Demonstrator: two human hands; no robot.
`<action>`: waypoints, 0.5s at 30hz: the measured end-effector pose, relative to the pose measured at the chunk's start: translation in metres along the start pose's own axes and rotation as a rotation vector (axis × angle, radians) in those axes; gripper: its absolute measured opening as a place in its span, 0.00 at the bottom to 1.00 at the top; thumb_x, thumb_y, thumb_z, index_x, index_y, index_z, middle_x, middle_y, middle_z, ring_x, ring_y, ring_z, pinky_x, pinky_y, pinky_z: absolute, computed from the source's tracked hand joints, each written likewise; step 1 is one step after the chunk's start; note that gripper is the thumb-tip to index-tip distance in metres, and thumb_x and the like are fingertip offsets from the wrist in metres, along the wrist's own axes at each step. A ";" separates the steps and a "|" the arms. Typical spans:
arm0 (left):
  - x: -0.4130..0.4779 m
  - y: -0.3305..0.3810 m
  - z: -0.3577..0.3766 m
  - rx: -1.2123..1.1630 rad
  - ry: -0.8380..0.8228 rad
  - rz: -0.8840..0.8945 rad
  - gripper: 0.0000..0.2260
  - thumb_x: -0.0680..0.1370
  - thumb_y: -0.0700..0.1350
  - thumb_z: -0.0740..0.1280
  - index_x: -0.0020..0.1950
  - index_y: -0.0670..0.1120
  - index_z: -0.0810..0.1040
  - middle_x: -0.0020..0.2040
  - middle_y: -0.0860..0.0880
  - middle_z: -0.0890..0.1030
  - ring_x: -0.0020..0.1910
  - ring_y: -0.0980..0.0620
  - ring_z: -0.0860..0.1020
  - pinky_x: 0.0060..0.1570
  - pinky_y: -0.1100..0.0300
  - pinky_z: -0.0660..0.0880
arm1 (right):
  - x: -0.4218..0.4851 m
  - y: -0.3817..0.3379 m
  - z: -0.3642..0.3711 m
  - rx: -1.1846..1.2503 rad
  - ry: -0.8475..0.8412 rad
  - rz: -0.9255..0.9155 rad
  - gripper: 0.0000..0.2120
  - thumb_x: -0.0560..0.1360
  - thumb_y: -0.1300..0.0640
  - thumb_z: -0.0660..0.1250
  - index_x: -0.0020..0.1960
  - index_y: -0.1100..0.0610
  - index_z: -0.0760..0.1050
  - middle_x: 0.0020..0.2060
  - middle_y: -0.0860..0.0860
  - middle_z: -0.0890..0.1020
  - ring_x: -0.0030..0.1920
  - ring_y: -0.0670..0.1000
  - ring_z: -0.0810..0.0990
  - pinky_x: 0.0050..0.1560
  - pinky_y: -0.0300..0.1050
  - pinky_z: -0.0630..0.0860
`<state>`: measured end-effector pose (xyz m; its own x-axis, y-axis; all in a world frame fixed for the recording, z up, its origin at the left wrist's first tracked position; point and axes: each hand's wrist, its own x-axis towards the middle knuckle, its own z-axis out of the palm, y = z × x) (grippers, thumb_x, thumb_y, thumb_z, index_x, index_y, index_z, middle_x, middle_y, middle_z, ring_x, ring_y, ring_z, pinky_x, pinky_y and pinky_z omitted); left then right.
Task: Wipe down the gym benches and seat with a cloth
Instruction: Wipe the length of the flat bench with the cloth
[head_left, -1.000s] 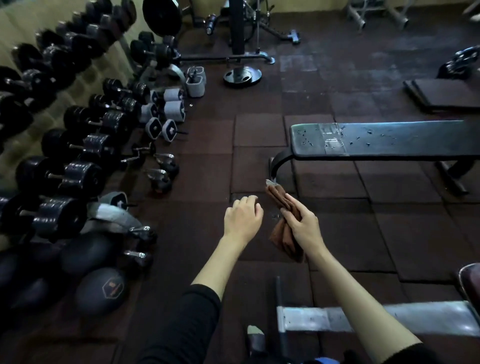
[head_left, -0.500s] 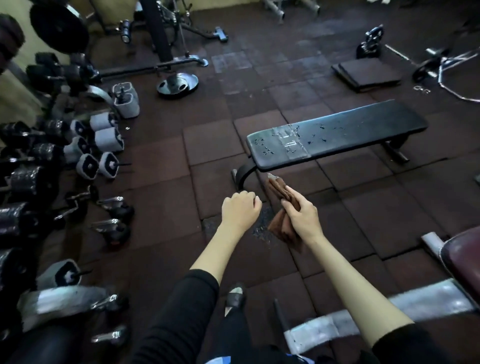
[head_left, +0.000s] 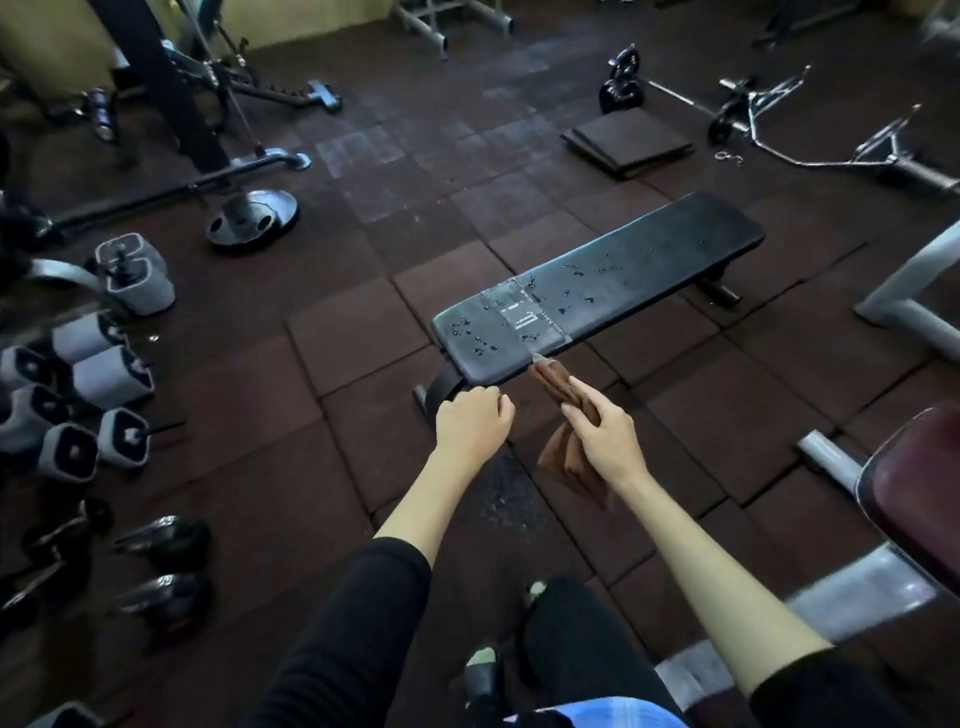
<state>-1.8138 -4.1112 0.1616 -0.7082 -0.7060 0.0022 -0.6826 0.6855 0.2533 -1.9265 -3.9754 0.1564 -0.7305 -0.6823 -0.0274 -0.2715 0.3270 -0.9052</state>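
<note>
A black flat bench (head_left: 649, 270) stands on the floor ahead, its pad worn and flecked near the close end, with a taped patch. My right hand (head_left: 605, 434) grips a folded brown cloth (head_left: 558, 387) just below the bench's near corner; the cloth's tip reaches the pad's edge and its tail hangs under my palm. My left hand (head_left: 470, 423) hovers beside it with fingers loosely curled, holding nothing, just short of the bench's near end. A maroon padded seat (head_left: 914, 488) shows at the right edge.
Dumbbells (head_left: 98, 384) lie in rows at the left. A weight plate (head_left: 254, 218) and a machine base sit at the back left. Stacked floor mats (head_left: 626, 143) and bars (head_left: 831, 156) lie behind the bench. A grey metal frame (head_left: 852, 587) runs under the maroon seat.
The view has swung right and closer to the flat bench. Both hands have come nearer its near end, the cloth tip now at the pad's edge.
</note>
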 end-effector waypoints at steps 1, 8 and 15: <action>0.011 0.002 0.001 -0.011 -0.004 -0.001 0.14 0.79 0.48 0.55 0.45 0.43 0.78 0.48 0.44 0.81 0.49 0.40 0.78 0.43 0.53 0.70 | 0.012 0.001 -0.002 -0.002 0.002 0.005 0.19 0.76 0.60 0.67 0.67 0.57 0.73 0.61 0.50 0.79 0.62 0.45 0.75 0.58 0.29 0.65; 0.090 0.024 0.018 -0.038 -0.024 -0.063 0.14 0.80 0.47 0.54 0.44 0.43 0.75 0.47 0.45 0.80 0.48 0.41 0.77 0.45 0.54 0.68 | 0.113 0.024 -0.023 -0.003 -0.065 -0.023 0.20 0.76 0.60 0.67 0.67 0.56 0.73 0.61 0.49 0.79 0.63 0.45 0.74 0.60 0.29 0.65; 0.185 0.068 0.051 -0.045 0.049 -0.221 0.14 0.80 0.47 0.55 0.47 0.43 0.77 0.48 0.45 0.80 0.48 0.42 0.78 0.45 0.55 0.69 | 0.228 0.052 -0.061 -0.023 -0.220 -0.074 0.20 0.77 0.60 0.66 0.68 0.53 0.73 0.61 0.46 0.79 0.62 0.43 0.75 0.59 0.30 0.66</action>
<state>-2.0003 -4.1856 0.1304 -0.5322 -0.8466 -0.0112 -0.8105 0.5056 0.2959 -2.1457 -4.0742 0.1293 -0.5546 -0.8303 -0.0552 -0.3351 0.2836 -0.8985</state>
